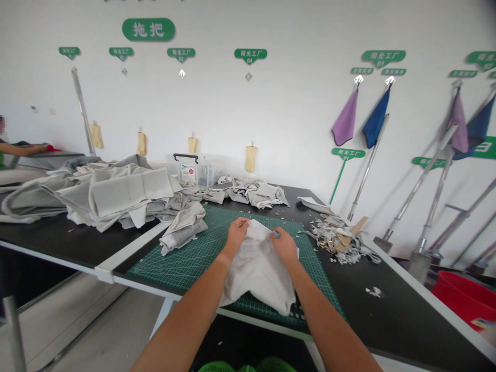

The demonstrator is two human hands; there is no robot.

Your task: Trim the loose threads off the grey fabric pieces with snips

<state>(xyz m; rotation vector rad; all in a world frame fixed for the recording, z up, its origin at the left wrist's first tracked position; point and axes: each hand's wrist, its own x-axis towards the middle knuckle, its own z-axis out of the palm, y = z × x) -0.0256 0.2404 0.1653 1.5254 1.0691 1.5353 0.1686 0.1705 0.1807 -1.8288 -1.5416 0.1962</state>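
Note:
A pale grey-white piece of fabric (pixel 258 263) hangs between my two hands over the green cutting mat (pixel 174 279), its lower part draping toward the mat's front edge. At its upper left corner, my left hand (pixel 236 232) pinches the fabric between thumb and fingers. My right hand (pixel 285 245) is closed at the upper right edge of the fabric, around a small blue-grey tool (pixel 276 234). Most of that tool is hidden in the fingers, so its kind cannot be made out. A folded grey cloth bundle (pixel 184 230) lies on the mat's left side.
A large heap of grey fabric (pixel 120 191) covers the left table; a smaller pile (pixel 251 192) lies behind the mat, beside a clear plastic box (pixel 197 170). Scraps (pixel 341 240) are heaped at right. A red bucket (pixel 465 294) stands beyond the table edge. Another person's arm (pixel 27 150) shows far left.

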